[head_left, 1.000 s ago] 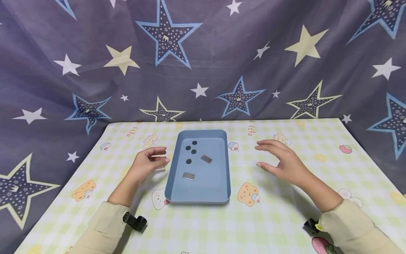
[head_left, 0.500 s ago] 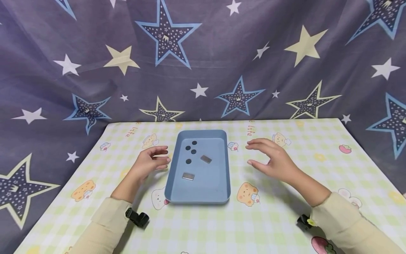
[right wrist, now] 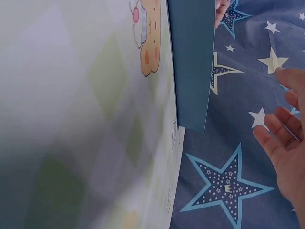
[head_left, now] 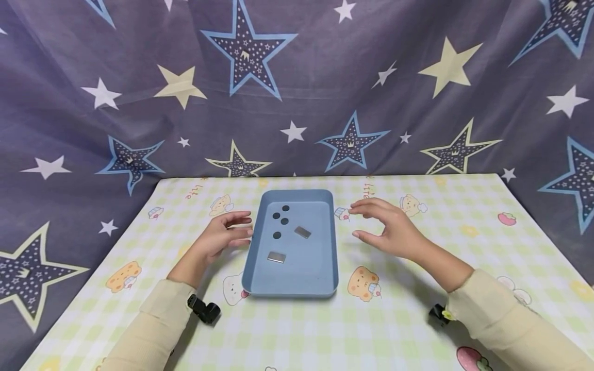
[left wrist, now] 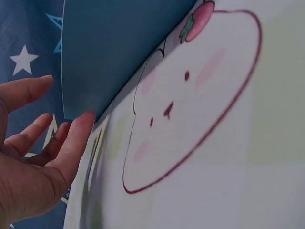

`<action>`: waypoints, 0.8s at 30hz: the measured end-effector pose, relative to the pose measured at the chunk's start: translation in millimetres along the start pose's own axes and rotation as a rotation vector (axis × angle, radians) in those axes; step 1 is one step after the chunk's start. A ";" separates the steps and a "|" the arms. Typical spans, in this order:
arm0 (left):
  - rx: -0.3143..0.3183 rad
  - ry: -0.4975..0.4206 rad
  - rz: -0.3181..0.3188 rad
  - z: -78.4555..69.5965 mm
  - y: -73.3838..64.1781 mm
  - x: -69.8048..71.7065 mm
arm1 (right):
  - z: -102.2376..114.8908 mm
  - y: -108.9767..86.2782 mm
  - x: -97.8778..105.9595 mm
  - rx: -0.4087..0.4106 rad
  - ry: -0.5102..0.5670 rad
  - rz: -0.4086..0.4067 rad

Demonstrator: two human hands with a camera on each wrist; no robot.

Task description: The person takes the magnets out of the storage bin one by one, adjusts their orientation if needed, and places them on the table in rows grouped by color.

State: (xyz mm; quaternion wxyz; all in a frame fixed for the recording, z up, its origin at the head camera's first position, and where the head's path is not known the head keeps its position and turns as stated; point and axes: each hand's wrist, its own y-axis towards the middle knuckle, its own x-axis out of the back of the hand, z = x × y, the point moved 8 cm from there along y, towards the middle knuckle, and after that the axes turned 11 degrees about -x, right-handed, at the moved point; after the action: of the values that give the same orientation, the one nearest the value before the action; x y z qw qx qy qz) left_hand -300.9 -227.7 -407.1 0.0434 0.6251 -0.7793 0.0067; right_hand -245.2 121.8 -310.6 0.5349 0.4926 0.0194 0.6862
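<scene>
A shallow blue tray (head_left: 297, 283) lies on the table with several small dark discs (head_left: 277, 235) in its left half. Two silver-grey rectangular pieces (head_left: 277, 257) are in it too, one near the middle and one lower left. My left hand (head_left: 227, 236) is at the tray's left wall, fingers loosely spread and holding nothing. In the left wrist view, fingertips (left wrist: 85, 121) overlap the tray's outer side. To the right of the tray hovers my right hand (head_left: 390, 229), thumb and fingers apart, with a gap to the wall.
A checked tablecloth (head_left: 195, 335) with cartoon prints covers the table. Behind it hangs a dark star-patterned curtain (head_left: 297, 87) that meets the table's back edge. A small black camera sits on each wrist, the left one (head_left: 204, 310) low over the cloth.
My right hand has moved left, closer to the tray. My left hand has shifted slightly right to the tray's wall. The tray and the pieces in it stay where they were.
</scene>
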 end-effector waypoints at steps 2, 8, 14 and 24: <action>0.000 -0.006 0.006 1.2 1.0 -0.1 | 2.4 2.3 -2.2 0.003 0.015 0.012; 0.019 -0.048 0.058 5.6 4.9 -2.6 | 6.4 8.3 -8.4 0.017 0.050 0.031; 0.041 -0.092 0.138 7.0 7.9 -7.5 | 4.6 12.7 -17.6 0.018 0.083 0.059; 0.018 -0.167 0.268 9.2 10.9 -13.0 | 8.7 24.6 -27.0 0.008 0.096 0.125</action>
State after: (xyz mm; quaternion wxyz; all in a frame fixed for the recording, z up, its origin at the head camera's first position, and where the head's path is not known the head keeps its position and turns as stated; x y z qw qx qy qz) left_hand -309.3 -213.3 -416.8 -0.0283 0.5144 -0.8564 -0.0325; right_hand -258.3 86.6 -310.2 0.4877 0.4613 0.0170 0.7410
